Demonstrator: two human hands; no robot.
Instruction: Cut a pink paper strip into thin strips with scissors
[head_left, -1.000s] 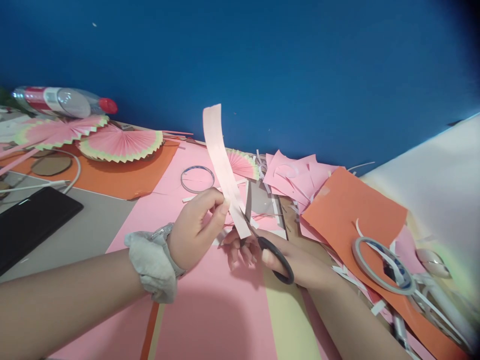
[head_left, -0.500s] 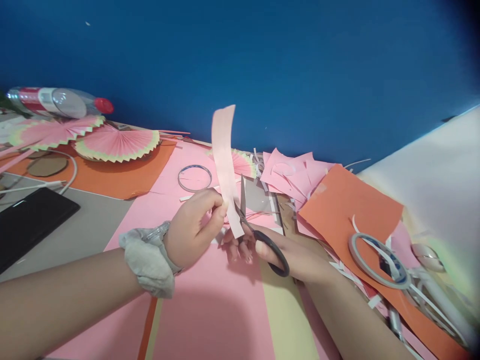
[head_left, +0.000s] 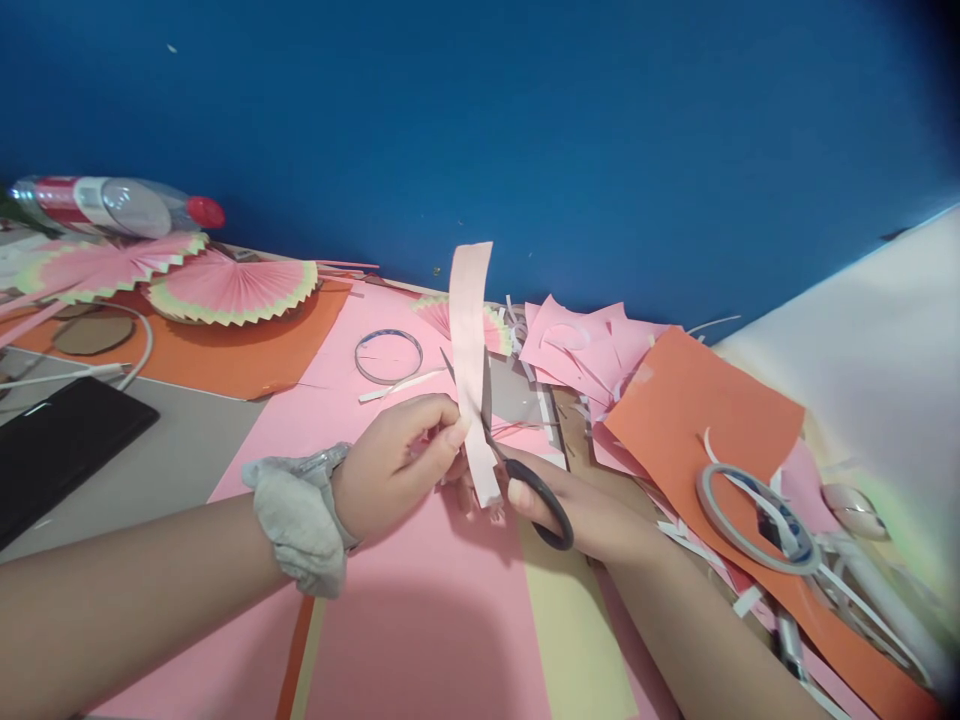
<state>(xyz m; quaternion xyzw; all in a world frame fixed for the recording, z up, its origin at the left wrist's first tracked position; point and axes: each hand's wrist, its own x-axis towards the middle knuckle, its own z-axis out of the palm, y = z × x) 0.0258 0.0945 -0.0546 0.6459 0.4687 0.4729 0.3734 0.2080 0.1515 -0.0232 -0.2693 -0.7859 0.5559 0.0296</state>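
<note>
My left hand [head_left: 401, 460] pinches a pale pink paper strip [head_left: 468, 320] between thumb and fingers, low on the strip. The strip stands nearly upright, its lower end hanging below my fingertips. My right hand [head_left: 577, 505] is closed on black-handled scissors [head_left: 536, 500], thumb in one loop. Their blades are spread on either side of the strip, one tip showing to its left and the other blade to its right. The strip hides part of the blades and some of my right fingers. Below both hands lies a large pink paper sheet [head_left: 420, 620].
Folded pink paper fans [head_left: 232, 285] and a plastic bottle [head_left: 112, 205] lie at the back left, a black phone-like slab [head_left: 71, 450] nearer. Tape rolls [head_left: 388, 357], orange paper [head_left: 697, 400] and pink scraps [head_left: 577, 345] spread across the table. A blue wall [head_left: 480, 120] rises behind.
The strip has shifted right and down, with my left hand moving slightly right. The scissor blades, earlier at the strip's right edge, now straddle it.
</note>
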